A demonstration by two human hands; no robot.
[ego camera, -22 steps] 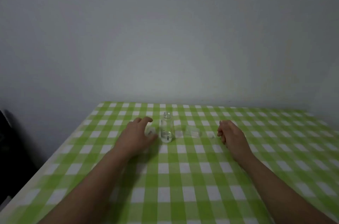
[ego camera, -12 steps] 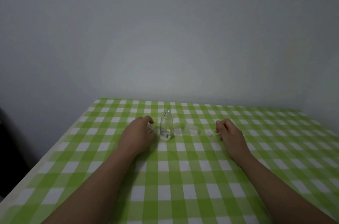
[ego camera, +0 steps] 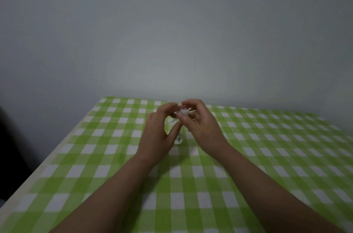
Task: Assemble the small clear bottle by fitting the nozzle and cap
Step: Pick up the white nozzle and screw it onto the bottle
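Note:
My left hand (ego camera: 155, 133) and my right hand (ego camera: 202, 127) are raised together above the table, fingertips meeting. Between them they pinch a small white nozzle (ego camera: 183, 112); a thin tube slants down to the left from it. Directly below stands the small clear bottle (ego camera: 179, 139). Only its base shows between my palms, and the neck is hidden behind my left thumb. I cannot tell whether my left thumb touches the bottle. The cap is out of sight behind my hands.
A green and white checked cloth (ego camera: 267, 156) covers the table. The table's left edge (ego camera: 38, 168) runs diagonally, with dark floor beyond it. A plain grey wall rises just behind the far edge.
Both hands have lifted off the cloth and come together over the bottle, now with the white nozzle held between the fingertips. The bottle still stands in place.

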